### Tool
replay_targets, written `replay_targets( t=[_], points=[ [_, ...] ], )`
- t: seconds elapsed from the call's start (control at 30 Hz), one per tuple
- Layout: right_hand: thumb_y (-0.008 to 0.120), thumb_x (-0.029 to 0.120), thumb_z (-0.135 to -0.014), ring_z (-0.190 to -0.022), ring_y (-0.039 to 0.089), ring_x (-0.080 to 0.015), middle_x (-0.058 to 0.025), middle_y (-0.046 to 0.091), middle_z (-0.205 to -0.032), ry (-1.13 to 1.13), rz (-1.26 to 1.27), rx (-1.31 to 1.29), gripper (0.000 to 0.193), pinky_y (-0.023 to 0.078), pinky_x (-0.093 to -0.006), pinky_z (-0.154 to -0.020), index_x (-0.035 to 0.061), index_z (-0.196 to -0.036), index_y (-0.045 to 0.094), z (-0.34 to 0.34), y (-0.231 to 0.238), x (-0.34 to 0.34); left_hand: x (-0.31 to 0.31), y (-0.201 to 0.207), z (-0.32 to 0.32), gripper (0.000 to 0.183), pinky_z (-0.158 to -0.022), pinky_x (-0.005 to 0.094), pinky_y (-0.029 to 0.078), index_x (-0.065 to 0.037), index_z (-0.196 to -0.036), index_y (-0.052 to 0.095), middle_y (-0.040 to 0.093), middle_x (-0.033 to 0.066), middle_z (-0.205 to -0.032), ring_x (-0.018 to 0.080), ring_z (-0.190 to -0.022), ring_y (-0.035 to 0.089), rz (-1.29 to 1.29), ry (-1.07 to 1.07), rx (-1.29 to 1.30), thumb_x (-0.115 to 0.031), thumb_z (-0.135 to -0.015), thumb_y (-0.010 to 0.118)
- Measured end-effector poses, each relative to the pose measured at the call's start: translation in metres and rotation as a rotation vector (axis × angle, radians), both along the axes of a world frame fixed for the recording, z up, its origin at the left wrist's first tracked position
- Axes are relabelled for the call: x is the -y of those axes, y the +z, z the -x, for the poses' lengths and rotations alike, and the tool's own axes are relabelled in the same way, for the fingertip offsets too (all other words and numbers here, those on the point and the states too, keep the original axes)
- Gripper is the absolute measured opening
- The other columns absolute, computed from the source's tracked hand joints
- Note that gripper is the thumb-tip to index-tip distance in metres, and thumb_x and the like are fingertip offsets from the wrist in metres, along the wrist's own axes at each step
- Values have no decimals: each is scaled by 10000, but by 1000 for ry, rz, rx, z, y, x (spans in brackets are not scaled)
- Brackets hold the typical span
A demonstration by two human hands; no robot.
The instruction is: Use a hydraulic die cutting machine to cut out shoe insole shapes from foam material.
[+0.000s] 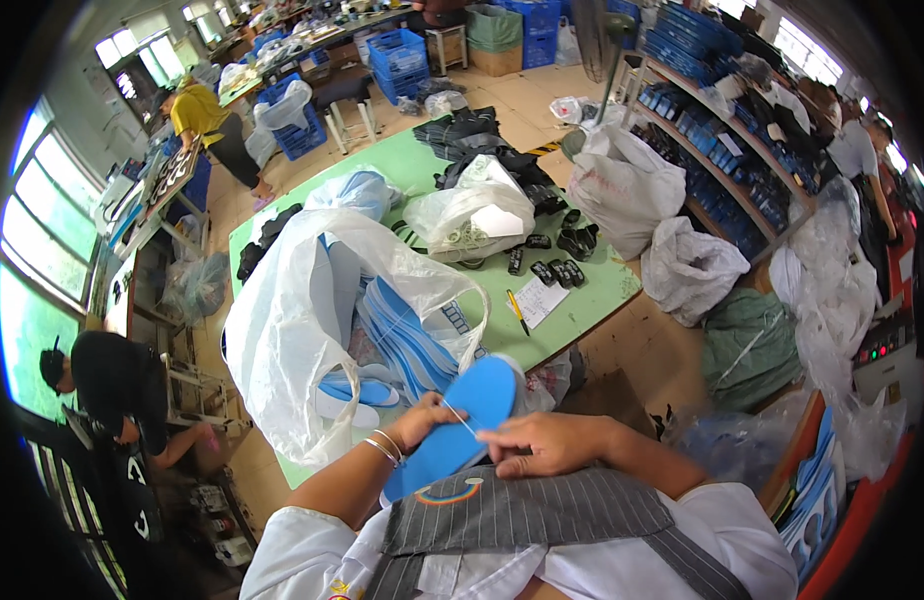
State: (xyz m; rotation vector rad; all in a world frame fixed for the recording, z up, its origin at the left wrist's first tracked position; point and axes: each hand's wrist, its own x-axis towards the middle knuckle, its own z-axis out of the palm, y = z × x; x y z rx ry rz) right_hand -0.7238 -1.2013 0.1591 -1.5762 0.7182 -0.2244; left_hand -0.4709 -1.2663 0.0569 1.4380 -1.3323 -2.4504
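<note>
A blue shoe insole [488, 388], perhaps more than one stacked together, is held upright in front of my apron. My left hand [419, 425] grips it at the middle from the left side, fingers closed. A thin white band [460, 418] runs slantwise across its blue face, from my left fingers to my right. Fingers bent, my right hand [544, 443] pinches the band's lower end against the insole. Just beyond, a large clear plastic bag [282, 330] lies open on the green table [572, 325], with many blue and white insoles [407, 325] inside.
Another plastic bag [472, 215], black straps [462, 130], small black rolled pieces [565, 272], a paper slip [544, 303] and a yellow pen [518, 312] lie on the table. White sacks [622, 185] stand to the right. Two people [207, 120] [117, 385] are at the left.
</note>
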Motion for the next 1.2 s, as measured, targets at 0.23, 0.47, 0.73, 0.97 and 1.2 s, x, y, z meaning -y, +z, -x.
replay_targets(
  t=[0.23,0.47,0.73,0.97,1.2],
  points=[
    [651,404,-877,-1117,571,-318,-189,570,-1240,-617,294,-183,560,462,-373,-939,47,-1292,530,62,-29,-40,165,-21,-46,805,-512,291,462,35,-1218,353,590,169,-926,180,-652,585,499,545,410,-549,-770,680],
    [634,361,-903,-1079,611,-279,-149,613,-1186,-1070,257,-325,526,496,-374,-890,36,-1301,518,160,-24,-132,377,-81,-59,735,-1039,420,388,45,-1407,351,408,243,-1393,343,-1278,419,1192,393,707,-332,-857,660],
    [619,240,-913,-983,562,-140,-56,629,-1120,-3071,479,-78,437,450,-309,-843,37,-1290,534,304,-1,-504,143,-25,393,615,-735,432,495,37,-1139,521,578,172,-1095,321,-918,584,1738,51,82,-504,-852,578],
    [665,507,-800,-1081,570,-388,-267,614,-1109,-3789,-1015,-1031,678,445,-486,-943,-42,-1186,573,244,-30,-814,-191,86,710,422,-915,359,458,22,-1260,468,534,147,-1239,252,-1048,565,1135,-706,-789,-100,-879,602],
    [763,391,-775,-917,655,-294,-253,627,-1094,-3676,427,714,700,537,-436,-756,-157,-1149,540,255,-30,-870,-611,148,779,293,-862,309,482,-9,-1081,603,620,78,-1020,177,-956,594,569,-1661,-1335,-134,-834,698]
  ],
)
